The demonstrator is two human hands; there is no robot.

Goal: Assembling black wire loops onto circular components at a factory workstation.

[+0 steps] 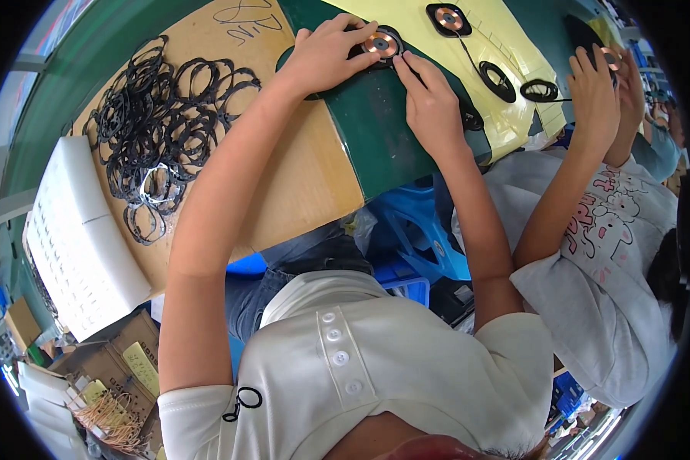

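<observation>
A round black disc with a copper coil [381, 47] lies at the far edge of my reach on the green mat [376, 126]. My left hand [326, 57] grips it from the left, its thumb and fingertips at the rim and over the coil. On the disc's lower right side, my right hand [435, 103] presses fingertips against the rim, fingers closed together. A black cable bundle [472, 119] lies partly hidden beside my right hand. The disc's underside is hidden.
Black rings [161, 115] pile up on the cardboard [299, 169] at left, beside white printed sheets [84, 238]. A squarish black coil unit [448, 20] with coiled cable rests on yellow sheeting [506, 54]. At right, a co-worker's hands [596, 96] hold another coil disc. A blue stool [422, 238] stands below.
</observation>
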